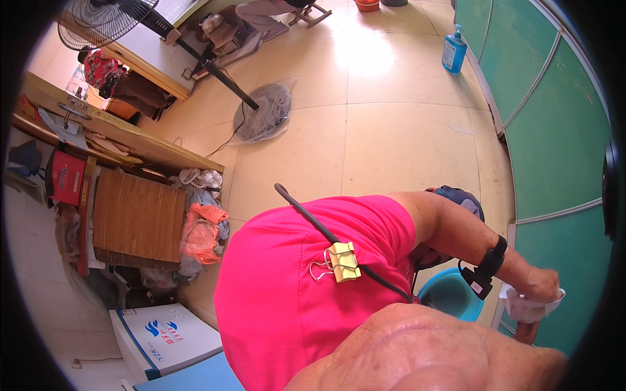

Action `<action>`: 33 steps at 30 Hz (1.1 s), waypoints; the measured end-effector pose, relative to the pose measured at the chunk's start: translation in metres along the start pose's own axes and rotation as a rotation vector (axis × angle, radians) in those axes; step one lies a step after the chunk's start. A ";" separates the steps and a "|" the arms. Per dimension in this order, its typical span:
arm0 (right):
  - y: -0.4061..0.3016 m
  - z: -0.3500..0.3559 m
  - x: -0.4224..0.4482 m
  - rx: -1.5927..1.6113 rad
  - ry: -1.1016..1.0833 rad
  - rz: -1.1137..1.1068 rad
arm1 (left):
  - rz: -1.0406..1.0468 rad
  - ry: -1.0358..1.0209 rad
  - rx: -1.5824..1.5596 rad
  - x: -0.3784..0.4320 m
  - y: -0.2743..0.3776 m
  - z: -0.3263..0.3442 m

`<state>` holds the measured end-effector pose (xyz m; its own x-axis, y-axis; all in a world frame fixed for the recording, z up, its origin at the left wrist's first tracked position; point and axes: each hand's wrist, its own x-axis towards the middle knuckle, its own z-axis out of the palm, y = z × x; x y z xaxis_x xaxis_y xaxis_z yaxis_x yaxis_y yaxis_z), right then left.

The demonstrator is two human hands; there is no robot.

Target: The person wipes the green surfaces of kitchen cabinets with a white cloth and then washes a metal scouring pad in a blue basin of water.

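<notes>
At the far right, my left hand (pixel 543 286) is closed on a white cloth (pixel 525 305) beside the green panels. A dark strap with a small device circles my left forearm. My right hand (pixel 526 332) shows only partly at the cloth's lower edge; its fingers are hidden, so its hold cannot be made out. Left of the hands, a turquoise basin (pixel 469 308) stands on the floor, partly hidden by my body. My pink shirt (pixel 274 293) fills the lower middle, with a yellow binder clip (pixel 344 262) on a black cord lying across it.
Green panels (pixel 552 146) line the right side. A blue pump bottle (pixel 454 51) stands near them. A fan base (pixel 264 112) wrapped in plastic is on the tiled floor. Stacked cardboard (pixel 139 217), plastic bags and a white box (pixel 168 335) lie left. Two people are partly visible at upper left.
</notes>
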<state>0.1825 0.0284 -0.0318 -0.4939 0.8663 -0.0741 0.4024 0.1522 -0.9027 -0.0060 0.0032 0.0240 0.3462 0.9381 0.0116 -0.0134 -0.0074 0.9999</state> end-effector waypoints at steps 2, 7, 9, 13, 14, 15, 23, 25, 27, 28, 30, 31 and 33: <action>-0.019 0.002 -0.007 -0.199 -0.013 -0.160 | -0.052 -0.003 0.023 0.001 0.000 0.001; -0.043 -0.007 -0.049 -0.619 0.021 -0.628 | -0.189 0.025 0.036 0.001 0.002 -0.011; -0.033 -0.017 -0.063 -0.704 0.083 -0.746 | -0.191 0.067 -0.008 -0.002 0.004 -0.014; 0.018 -0.042 -0.073 -0.515 0.284 -0.791 | -0.111 0.055 -0.065 0.000 0.001 -0.012; 0.030 -0.048 -0.076 -0.414 0.328 -0.793 | -0.090 0.040 -0.076 0.003 -0.002 -0.010; 0.038 -0.054 -0.078 -0.307 0.364 -0.743 | -0.053 0.059 -0.086 0.007 -0.005 -0.009; 0.011 -0.097 -0.089 0.663 0.835 -0.063 | 0.007 -0.044 0.100 0.023 -0.024 -0.012; 0.014 -0.110 -0.088 0.367 1.090 -0.126 | 0.086 -0.025 0.126 0.021 -0.023 -0.009; 0.025 -0.119 -0.084 -0.007 1.213 -0.049 | 0.035 -0.028 0.101 0.020 -0.024 -0.011; 0.030 -0.124 -0.081 -0.059 1.301 -0.062 | 0.052 -0.014 0.121 0.020 -0.025 -0.006; 0.041 -0.124 -0.067 -0.351 1.284 -0.273 | 0.043 -0.102 0.053 0.020 -0.029 -0.004; 0.046 -0.121 -0.060 -0.504 1.366 -0.296 | 0.025 -0.151 0.105 0.019 -0.032 -0.001; 0.047 -0.107 -0.044 -0.589 1.393 -0.364 | 0.007 -0.235 0.100 0.014 -0.033 -0.002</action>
<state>0.3054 0.0488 -0.0254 0.3175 0.4335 0.8434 0.8241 0.3138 -0.4715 -0.0024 0.0167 -0.0093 0.5554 0.8315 0.0092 0.0722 -0.0592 0.9956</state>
